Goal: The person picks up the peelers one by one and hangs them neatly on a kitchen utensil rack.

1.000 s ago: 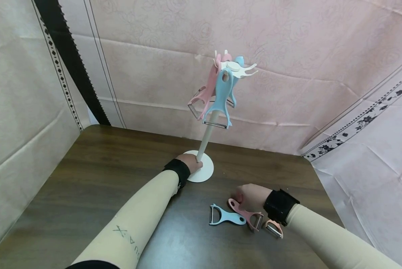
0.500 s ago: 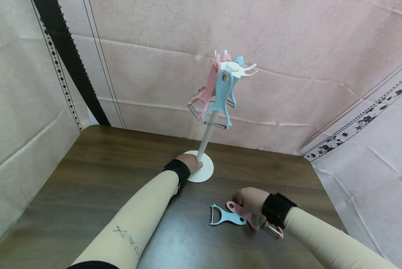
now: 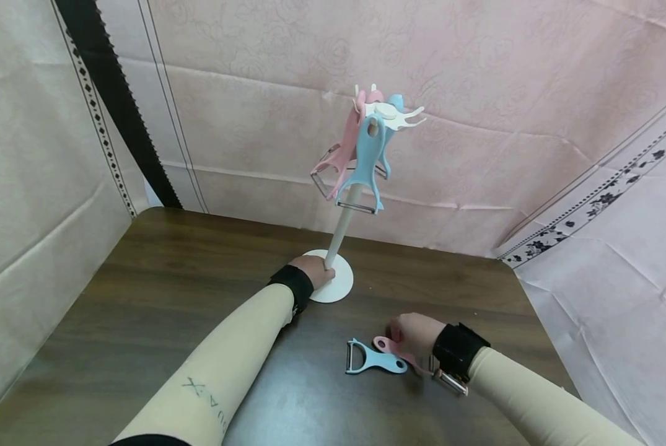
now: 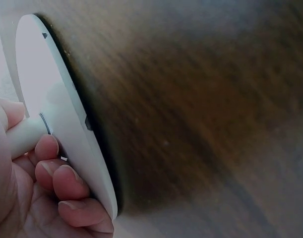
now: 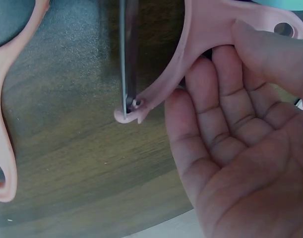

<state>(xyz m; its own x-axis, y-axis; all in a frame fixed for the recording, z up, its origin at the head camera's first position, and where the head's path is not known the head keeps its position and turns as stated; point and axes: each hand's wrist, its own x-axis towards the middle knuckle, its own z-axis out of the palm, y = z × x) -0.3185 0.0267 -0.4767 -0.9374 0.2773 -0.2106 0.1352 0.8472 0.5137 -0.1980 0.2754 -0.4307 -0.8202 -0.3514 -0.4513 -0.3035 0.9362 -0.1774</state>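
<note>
Low on the white pole (image 3: 341, 232) of a hook stand, just above its round base (image 3: 341, 282), my left hand (image 3: 311, 270) grips with curled fingers. In the left wrist view, its fingertips (image 4: 72, 182) lie close against the base. My right hand (image 3: 415, 332) pinches a pink peeler (image 5: 215, 25) near the handle, thumb on one side and fingers on the other. The peeler is on or just above the table; I cannot tell which. Beside it lies a light-blue peeler (image 3: 378, 360). An orange peeler (image 5: 1, 99), mostly hidden in the head view, lies on the other side.
Pink peelers (image 3: 345, 148) and blue peelers (image 3: 370, 148) hang from the stand's white hook head (image 3: 388, 111). More prongs stick out to the right. Patterned cloth (image 3: 266, 124) walls in the dark wooden table (image 3: 199, 272) behind and at both sides.
My right hand has lowered slightly over the pink peeler and now holds it, covering more of it and of the orange one. The left hand stays on the pole.
</note>
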